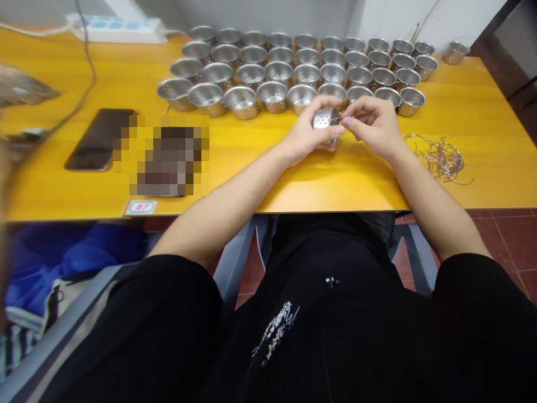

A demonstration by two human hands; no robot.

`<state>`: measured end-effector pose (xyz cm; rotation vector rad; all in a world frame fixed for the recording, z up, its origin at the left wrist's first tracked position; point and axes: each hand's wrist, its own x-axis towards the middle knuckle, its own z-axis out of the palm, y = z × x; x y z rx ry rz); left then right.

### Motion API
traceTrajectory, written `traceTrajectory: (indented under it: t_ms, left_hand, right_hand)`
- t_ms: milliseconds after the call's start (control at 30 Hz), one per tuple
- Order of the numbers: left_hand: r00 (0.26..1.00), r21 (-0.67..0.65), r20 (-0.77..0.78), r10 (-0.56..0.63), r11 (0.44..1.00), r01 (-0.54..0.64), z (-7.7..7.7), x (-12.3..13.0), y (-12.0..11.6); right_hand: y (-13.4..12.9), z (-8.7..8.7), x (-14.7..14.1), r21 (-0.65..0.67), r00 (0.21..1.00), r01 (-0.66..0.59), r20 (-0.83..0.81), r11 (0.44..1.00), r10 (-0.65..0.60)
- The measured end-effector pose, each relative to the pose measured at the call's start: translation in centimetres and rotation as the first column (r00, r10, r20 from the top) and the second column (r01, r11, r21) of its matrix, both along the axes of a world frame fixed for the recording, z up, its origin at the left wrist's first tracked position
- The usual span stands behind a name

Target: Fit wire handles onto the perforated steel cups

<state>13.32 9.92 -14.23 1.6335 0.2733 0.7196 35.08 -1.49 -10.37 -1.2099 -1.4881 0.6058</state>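
Note:
My left hand (308, 131) is wrapped round a small perforated metal cup (324, 118), tilted on its side with its mouth toward the right. At the cup's rim, my right hand (371, 123) has thumb and forefinger pinched on a thin metal wire (338, 118), mostly hidden by the fingers. Both hands are just above the table, in front of several rows of similar cups (272, 96), which stand upright with their mouths up. To the right of my right hand lies a tangled pile of curved metal wires (447, 159).
On the yellow table (235, 182), a dark phone (100, 140) and a pixelated item (168, 162) lie to the left. A white power strip (119, 29) sits at the back left, with cables. One cup with a wire handle (456, 52) stands apart at the far right.

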Motion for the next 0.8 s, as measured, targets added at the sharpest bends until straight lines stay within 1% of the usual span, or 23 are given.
traceTrajectory:
  t_ms: [167,267,400,500,567,633,800]
  left_hand:
    - [1.000,-0.052,-0.006,0.018,0.998,-0.019,0.1,-0.2,0.1]
    - [1.000,-0.092,0.009,-0.009,0.996,0.010,-0.3,-0.2,0.3]
    - [0.999,-0.070,0.020,-0.051,0.996,0.052,-0.7,-0.1,0.3]
    - [0.994,-0.053,0.026,-0.102,0.993,0.104,-0.9,0.2,0.2]
    - [0.991,-0.057,0.034,-0.127,0.990,0.129,-1.0,0.4,0.2]
    - [0.991,-0.072,0.039,-0.127,0.989,0.130,-0.9,0.3,0.1]
    - [0.995,-0.106,0.023,-0.098,0.989,0.100,-0.6,-0.2,0.3]
  right_hand:
    - [-0.7,0.3,-0.6,-0.026,0.995,-0.094,0.036,0.995,0.094]
    - [-0.8,0.5,-0.8,-0.076,0.988,-0.134,0.069,0.988,0.139]
    - [-0.9,0.5,-1.1,-0.109,0.974,-0.175,0.126,0.978,0.189]
    - [-0.9,0.3,-1.4,-0.091,0.958,-0.192,0.200,0.977,0.207]
    - [-0.8,0.1,-1.6,-0.053,0.949,-0.197,0.240,0.979,0.204]
    - [-0.8,-0.1,-1.7,-0.014,0.945,-0.185,0.273,0.983,0.182]
    - [-1.0,-0.5,-2.2,0.024,0.936,-0.089,0.344,0.996,0.076]
